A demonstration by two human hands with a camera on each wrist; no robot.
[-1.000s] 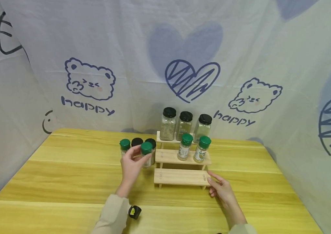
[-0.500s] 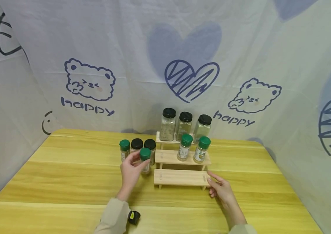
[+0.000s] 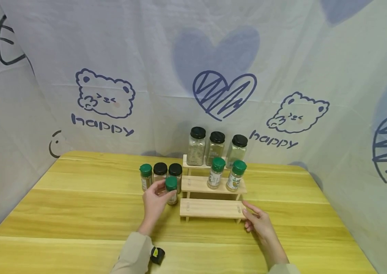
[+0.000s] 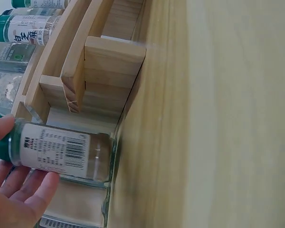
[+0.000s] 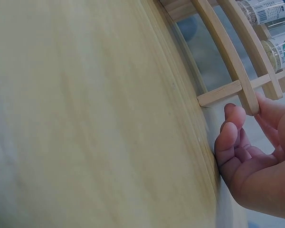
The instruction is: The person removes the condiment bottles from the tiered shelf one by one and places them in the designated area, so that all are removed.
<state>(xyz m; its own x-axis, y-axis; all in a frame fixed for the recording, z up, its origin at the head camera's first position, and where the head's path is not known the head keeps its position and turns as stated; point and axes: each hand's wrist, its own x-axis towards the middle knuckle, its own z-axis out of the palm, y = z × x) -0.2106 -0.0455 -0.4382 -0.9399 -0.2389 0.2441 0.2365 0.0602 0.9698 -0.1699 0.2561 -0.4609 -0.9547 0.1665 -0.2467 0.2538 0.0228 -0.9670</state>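
My left hand (image 3: 154,201) grips a spice jar (image 3: 172,193) with a green lid, thumb and fingers about its upper part. In the left wrist view the jar's barcode label (image 4: 61,151) and brown contents show, and its base is close to the tabletop. The jar stands left of a three-tier wooden rack (image 3: 210,208). With thumb and fingers, my right hand (image 3: 260,223) holds the right end of the rack's lowest shelf, which bears no jars. Two green-lidded jars, one of them a spice jar (image 3: 236,176), stand on the middle shelf.
Three taller black-lidded jars, including a glass jar (image 3: 197,146), fill the top shelf. Behind my left hand stand a green-lidded jar (image 3: 146,177) and two black-lidded jars (image 3: 175,175). A small black object (image 3: 157,255) lies beside my left sleeve on the wooden table (image 3: 77,213).
My left hand has lowered the green-lidded spice jar and brought it slightly towards me, away from the black-lidded jars. The right hand stays at the rack's end.
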